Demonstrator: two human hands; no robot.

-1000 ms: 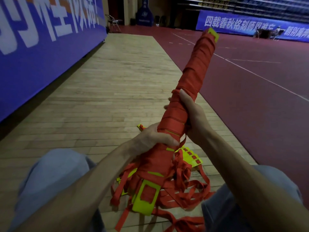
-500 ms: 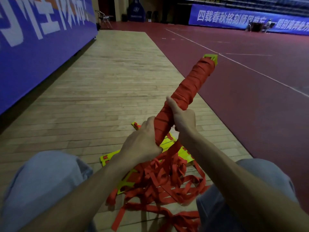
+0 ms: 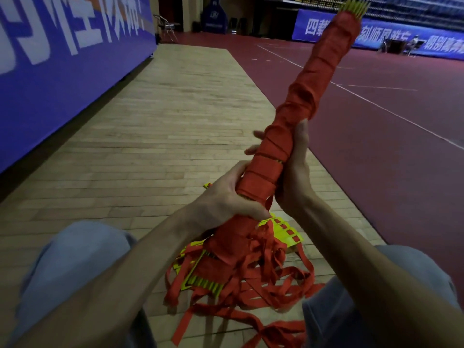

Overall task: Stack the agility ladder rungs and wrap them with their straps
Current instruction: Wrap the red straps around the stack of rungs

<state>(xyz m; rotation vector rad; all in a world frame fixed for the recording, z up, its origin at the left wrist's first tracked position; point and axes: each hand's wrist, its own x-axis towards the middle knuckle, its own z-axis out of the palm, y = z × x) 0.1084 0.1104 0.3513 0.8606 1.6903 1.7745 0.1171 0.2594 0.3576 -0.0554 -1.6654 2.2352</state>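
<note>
Both the left hand (image 3: 227, 200) and right hand (image 3: 295, 177) curl fingers round the strap-wrapped rung bundle (image 3: 315, 96).

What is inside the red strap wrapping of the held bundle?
Yellow rung ends stick out of the wrapping at its top; the rest of the rungs is hidden under it.

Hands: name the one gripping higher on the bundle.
The right hand; it holds the bundle above the left hand, which grips nearer the loose straps.
</note>
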